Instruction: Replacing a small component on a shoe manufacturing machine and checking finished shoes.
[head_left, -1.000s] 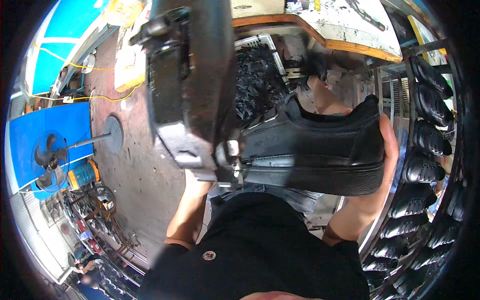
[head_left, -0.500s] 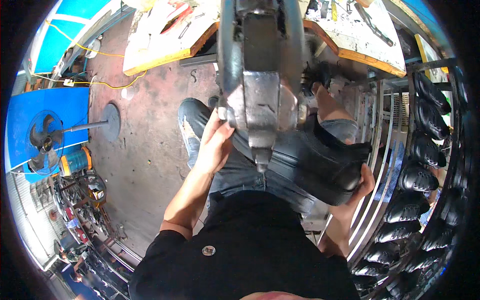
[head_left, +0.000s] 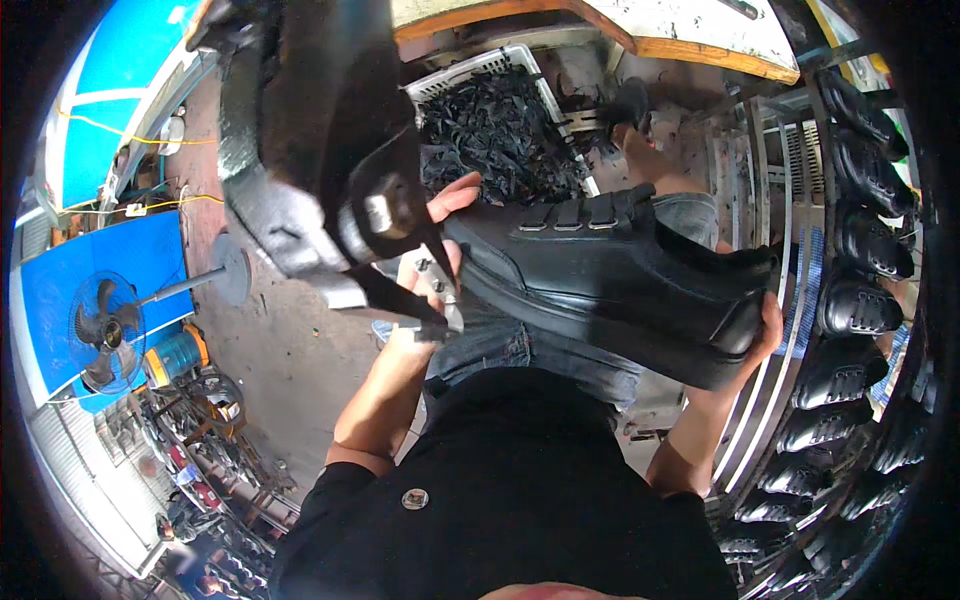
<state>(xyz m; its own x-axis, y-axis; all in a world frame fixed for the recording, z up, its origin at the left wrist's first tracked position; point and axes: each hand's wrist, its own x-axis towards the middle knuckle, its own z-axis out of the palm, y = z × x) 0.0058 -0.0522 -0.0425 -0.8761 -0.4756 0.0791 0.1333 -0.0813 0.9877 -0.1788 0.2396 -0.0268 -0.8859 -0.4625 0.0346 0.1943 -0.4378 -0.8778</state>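
Currently both hands grip the black shoe (head_left: 620,285): left hand (head_left: 435,250) at the toe, right hand (head_left: 762,335) cupping the heel. Toe sits against the machine head (head_left: 320,160); next move likely needs steady pressure there.

I see my left hand (head_left: 432,262) at the toe of a black lace-up boot (head_left: 620,275), fingers spread against it right beside the dark metal machine head (head_left: 320,150), while my right hand (head_left: 762,335) cups the heel from below, so the boot lies on its side between both hands. Behind it sits a white crate (head_left: 470,72) full of black scraps. A rack (head_left: 790,250) of black boots runs along my right, and a floor fan (head_left: 105,330) stands on my left.
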